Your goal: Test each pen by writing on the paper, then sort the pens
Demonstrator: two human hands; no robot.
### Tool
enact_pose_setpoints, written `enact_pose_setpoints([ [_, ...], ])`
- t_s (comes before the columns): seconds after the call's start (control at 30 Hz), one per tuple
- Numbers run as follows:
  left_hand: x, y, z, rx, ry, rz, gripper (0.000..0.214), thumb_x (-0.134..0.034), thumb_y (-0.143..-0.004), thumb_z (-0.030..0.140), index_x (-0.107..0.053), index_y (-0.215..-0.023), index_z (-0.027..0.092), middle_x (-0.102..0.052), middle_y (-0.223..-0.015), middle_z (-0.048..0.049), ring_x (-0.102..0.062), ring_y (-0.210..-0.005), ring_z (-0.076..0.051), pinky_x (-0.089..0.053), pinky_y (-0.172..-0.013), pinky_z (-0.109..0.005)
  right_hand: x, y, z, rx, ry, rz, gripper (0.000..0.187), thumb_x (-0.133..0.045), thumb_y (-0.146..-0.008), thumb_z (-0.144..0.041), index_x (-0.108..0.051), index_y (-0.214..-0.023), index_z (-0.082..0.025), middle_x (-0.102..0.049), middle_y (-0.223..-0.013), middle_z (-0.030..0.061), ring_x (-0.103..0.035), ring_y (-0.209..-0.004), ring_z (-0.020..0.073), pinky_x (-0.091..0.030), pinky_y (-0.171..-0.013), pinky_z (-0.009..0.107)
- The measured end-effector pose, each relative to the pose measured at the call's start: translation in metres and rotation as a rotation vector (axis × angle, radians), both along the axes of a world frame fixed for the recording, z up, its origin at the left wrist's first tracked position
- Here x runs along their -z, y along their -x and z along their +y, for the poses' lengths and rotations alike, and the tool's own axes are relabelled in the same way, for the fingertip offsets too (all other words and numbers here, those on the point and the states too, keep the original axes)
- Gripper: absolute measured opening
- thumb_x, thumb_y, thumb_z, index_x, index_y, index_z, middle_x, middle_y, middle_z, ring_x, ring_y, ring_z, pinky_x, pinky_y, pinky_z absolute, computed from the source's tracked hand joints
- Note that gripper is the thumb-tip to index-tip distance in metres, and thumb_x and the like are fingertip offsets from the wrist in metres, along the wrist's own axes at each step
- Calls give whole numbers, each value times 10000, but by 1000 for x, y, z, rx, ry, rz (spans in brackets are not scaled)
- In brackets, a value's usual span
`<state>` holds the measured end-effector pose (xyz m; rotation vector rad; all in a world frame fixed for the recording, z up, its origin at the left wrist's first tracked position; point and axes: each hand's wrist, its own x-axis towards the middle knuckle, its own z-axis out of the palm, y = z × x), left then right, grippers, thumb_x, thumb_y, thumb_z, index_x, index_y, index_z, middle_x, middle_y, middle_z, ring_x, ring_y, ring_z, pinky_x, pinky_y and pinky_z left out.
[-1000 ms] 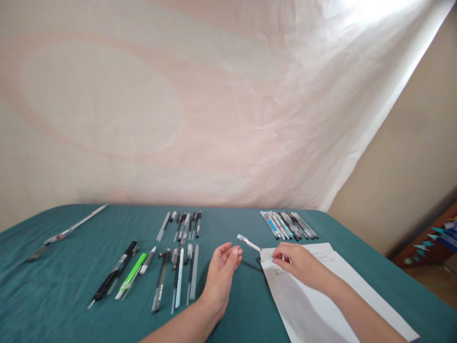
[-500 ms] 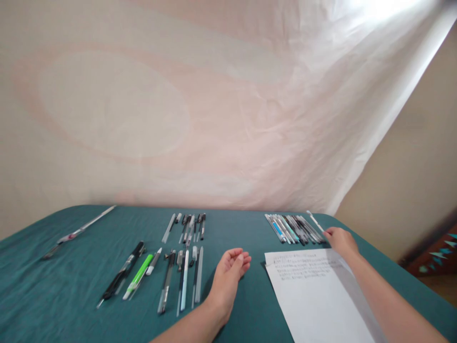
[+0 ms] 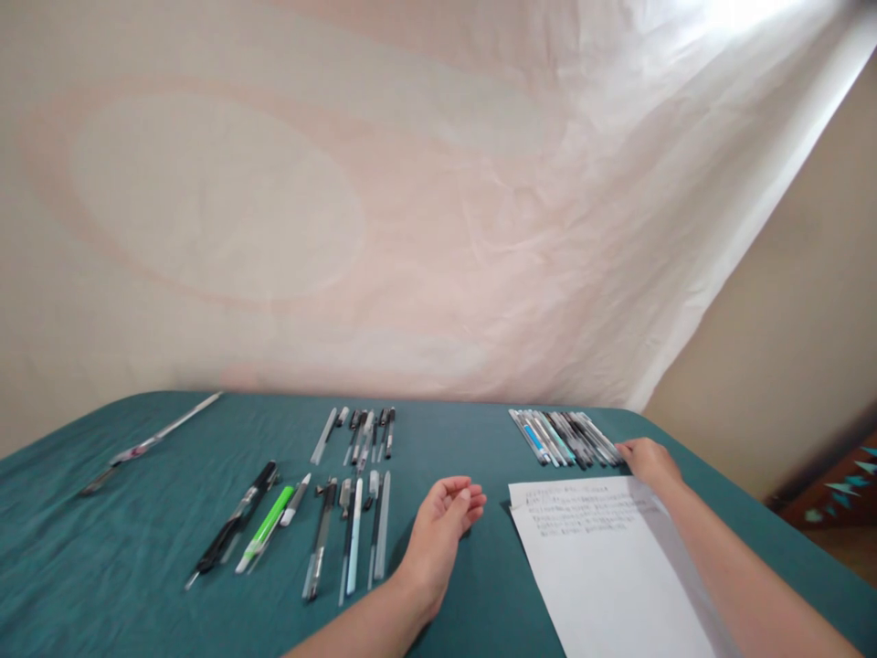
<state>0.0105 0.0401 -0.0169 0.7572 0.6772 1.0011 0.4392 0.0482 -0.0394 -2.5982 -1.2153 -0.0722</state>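
Place: was an indoor room; whether home or office could not be determined.
Table (image 3: 452, 443): wore green cloth (image 3: 102, 567), bore pens (image 3: 540, 440) and written paper (image 3: 603, 585).
Sheet (image 3: 438, 228): hung behind, beside plain wall (image 3: 787, 311).

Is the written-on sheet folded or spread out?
Spread out: the sheet lies flat on the green cloth, its writing near the top, with no fold showing; the right forearm covers part.

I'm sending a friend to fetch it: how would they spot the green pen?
On the dark green tablecloth, find the nearer row of pens, left of the left hand. The green pen lies slanted between a long black pen and a short pale piece. Its bright lime barrel sets it apart from both.
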Motion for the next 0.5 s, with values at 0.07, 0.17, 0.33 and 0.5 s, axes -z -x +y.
enact_pose_setpoints([
  [0.07, 1, 0, 0, 3, -17, 9, 212, -605, -737, 260, -545, -896, 135, -614, -935, -108, -591, -866, -168, -430, -848, -330, -5, 7, -1, -27, -3, -40, 327, -448, -747, -369, -698, -701, -163, -659, -757, 154, -594, -705, 255, -362, -566, 300],
  [0.17, 1, 1, -2, 7, -64, 46, 240, -600, -733, 299, -543, -901, 138, -613, -902, -92, -589, -825, -158, -437, -801, -308, -12, 28, 5, -92, -36, -109, 370, -393, -786, -386, -689, -760, -166, -647, -821, 158, -586, -732, 248, -370, -598, 305],
  [0.33, -1, 2, -6, 0, -146, 112, 227, -544, -757, 336, -527, -872, 140, -590, -800, -52, -567, -683, -125, -430, -658, -247, -23, 111, 25, -400, -168, -149, 335, -372, -823, -375, -657, -865, -204, -619, -892, 85, -565, -804, 194, -391, -729, 277],
  [0.5, -9, 5, -12, -1, -253, 159, 246, -474, -790, 393, -506, -820, 151, -548, -687, -11, -525, -570, -107, -399, -583, -225, -36, 228, 36, -923, -283, 58, 268, -414, -837, -331, -632, -917, -199, -596, -860, 51, -553, -767, 164, -416, -739, 290],
])
